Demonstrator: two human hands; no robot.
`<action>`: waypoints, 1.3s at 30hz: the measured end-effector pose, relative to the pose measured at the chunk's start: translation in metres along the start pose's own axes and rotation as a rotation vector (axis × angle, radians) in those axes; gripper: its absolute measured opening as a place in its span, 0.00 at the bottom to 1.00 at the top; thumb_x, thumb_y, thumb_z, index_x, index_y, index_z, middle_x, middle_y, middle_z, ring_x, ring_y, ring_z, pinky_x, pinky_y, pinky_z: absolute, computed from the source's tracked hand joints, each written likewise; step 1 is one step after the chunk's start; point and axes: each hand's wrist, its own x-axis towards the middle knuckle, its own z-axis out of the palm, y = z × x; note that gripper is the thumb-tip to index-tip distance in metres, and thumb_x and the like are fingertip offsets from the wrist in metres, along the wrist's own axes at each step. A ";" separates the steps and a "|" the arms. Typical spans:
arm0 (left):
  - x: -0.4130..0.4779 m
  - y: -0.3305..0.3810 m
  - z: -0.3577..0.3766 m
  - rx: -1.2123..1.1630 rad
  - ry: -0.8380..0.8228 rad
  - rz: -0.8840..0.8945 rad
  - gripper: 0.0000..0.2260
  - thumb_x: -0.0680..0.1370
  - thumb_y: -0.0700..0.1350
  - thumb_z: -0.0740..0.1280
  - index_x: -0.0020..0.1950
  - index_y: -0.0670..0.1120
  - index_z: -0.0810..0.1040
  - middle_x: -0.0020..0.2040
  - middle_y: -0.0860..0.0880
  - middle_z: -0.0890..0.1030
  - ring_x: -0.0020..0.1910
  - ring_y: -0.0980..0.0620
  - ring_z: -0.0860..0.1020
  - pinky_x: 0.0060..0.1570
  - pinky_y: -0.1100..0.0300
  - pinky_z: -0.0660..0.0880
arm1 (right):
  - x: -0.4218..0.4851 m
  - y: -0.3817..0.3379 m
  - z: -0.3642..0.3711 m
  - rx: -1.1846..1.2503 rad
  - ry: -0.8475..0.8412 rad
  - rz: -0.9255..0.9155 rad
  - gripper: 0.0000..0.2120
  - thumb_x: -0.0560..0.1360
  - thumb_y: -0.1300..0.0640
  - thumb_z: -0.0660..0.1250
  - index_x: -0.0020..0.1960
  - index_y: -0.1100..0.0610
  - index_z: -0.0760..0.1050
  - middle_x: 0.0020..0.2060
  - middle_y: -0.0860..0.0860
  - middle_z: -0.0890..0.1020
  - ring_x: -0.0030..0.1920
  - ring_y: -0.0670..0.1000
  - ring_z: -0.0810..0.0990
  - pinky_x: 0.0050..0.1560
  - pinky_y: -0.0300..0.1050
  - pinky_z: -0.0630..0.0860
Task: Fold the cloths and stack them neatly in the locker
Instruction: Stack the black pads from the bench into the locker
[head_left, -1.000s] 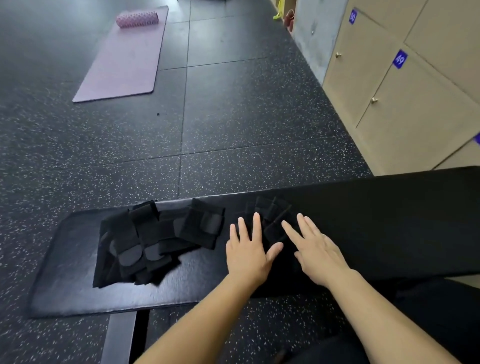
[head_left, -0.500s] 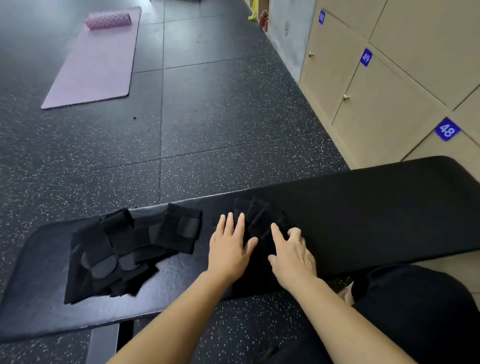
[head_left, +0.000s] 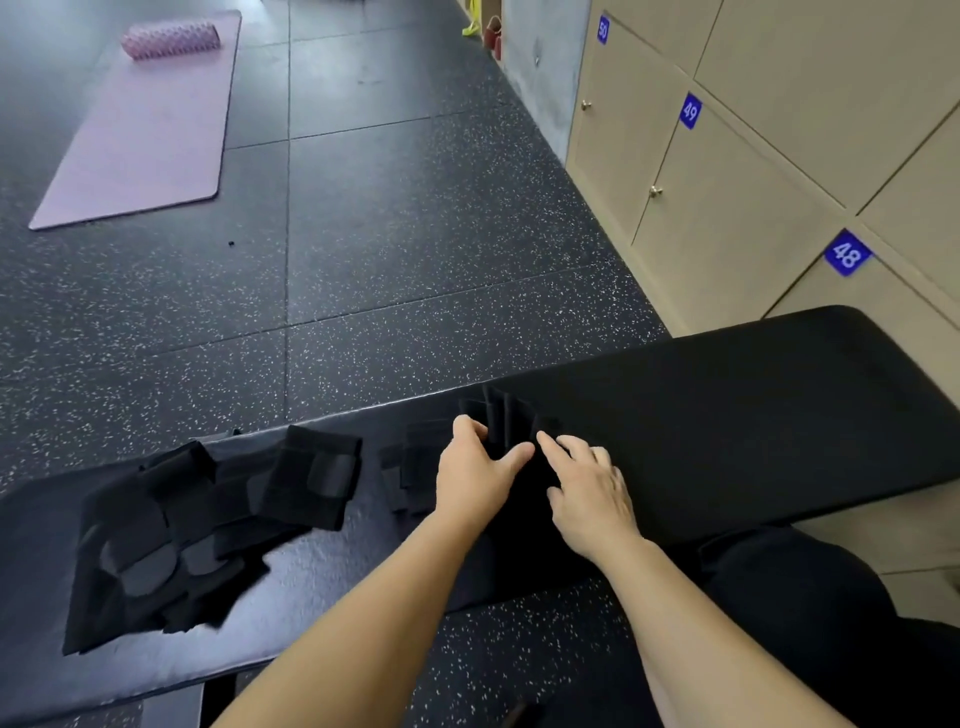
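Both flat before, left hand (head_left: 475, 475) and right hand (head_left: 592, 493) now clamp the bunched black cloth (head_left: 501, 415)

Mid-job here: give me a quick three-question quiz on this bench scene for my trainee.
1. True or false: the locker doors marked 48, 49 and 50 are all closed.
2. Where does the loose pile of cloths lie? A) on the bench B) on the floor C) inside a locker
3. Fill in: the left hand grips the bunched cloth between its fingers and ____.
Key: 1 true; 2 A; 3 thumb.
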 end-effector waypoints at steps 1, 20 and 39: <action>0.001 0.003 0.004 -0.018 -0.001 -0.005 0.25 0.71 0.55 0.75 0.57 0.46 0.67 0.46 0.54 0.74 0.47 0.53 0.73 0.45 0.61 0.67 | 0.001 0.003 -0.001 0.017 0.004 0.005 0.30 0.80 0.56 0.59 0.78 0.45 0.52 0.73 0.44 0.61 0.70 0.51 0.60 0.68 0.47 0.61; -0.003 0.035 0.020 -0.834 -0.166 -0.059 0.19 0.71 0.36 0.75 0.56 0.43 0.70 0.47 0.44 0.83 0.45 0.46 0.84 0.49 0.48 0.81 | -0.011 0.020 -0.059 1.263 0.381 0.414 0.12 0.74 0.65 0.68 0.53 0.51 0.78 0.48 0.47 0.83 0.45 0.38 0.81 0.48 0.31 0.74; -0.165 0.196 0.146 -0.618 -0.853 0.158 0.13 0.74 0.33 0.71 0.56 0.43 0.79 0.49 0.43 0.85 0.46 0.43 0.85 0.42 0.52 0.81 | -0.215 0.200 -0.186 0.978 0.713 0.545 0.34 0.69 0.62 0.73 0.70 0.50 0.63 0.57 0.43 0.71 0.53 0.40 0.73 0.49 0.32 0.70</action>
